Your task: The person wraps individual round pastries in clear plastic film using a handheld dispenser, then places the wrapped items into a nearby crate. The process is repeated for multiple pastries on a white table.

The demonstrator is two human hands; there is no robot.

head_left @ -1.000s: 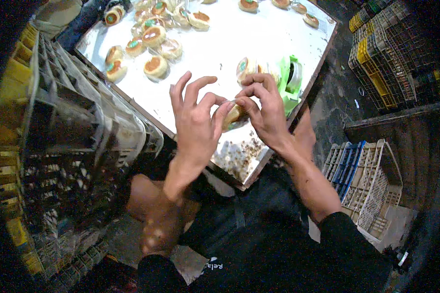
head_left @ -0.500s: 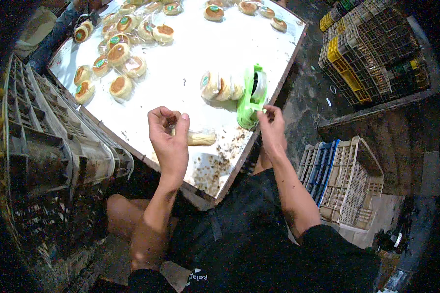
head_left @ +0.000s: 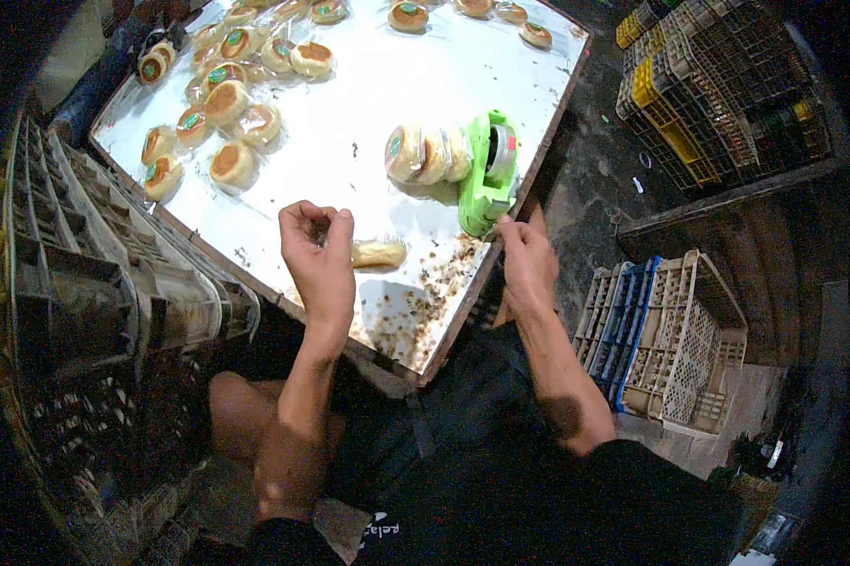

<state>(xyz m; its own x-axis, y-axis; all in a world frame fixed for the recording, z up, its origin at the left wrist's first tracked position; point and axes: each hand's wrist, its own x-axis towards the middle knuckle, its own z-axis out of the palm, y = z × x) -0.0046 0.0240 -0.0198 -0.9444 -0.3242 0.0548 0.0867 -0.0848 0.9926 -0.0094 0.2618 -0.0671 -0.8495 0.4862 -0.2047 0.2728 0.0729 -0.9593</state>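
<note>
A bun in clear plastic (head_left: 380, 254) lies at the near end of the white table, partly behind my left hand (head_left: 314, 264). My left hand is closed, thumb against curled fingers, and seems to grip the wrapper's end, which the fingers hide. Close to the table's right edge stands a green tape dispenser (head_left: 490, 174) with a roll in it. My right hand (head_left: 531, 266) pinches at the dispenser's near end, where the tape comes off; the strip is too thin to see clearly. Several wrapped buns (head_left: 427, 154) stand on edge in a row against the dispenser's left side.
Many wrapped round buns (head_left: 225, 102) with green labels lie on the table's far left. Dark crates (head_left: 114, 255) crowd the left side. Pale and blue crates (head_left: 666, 349) stand on the right floor, with stacked yellow and grey crates (head_left: 699, 104) farther back. Brown specks cover the near table corner.
My right hand has drawn back a little toward me from the dispenser's near end, its fingers pinched closer. The left hand and the bun have shifted slightly left together.
</note>
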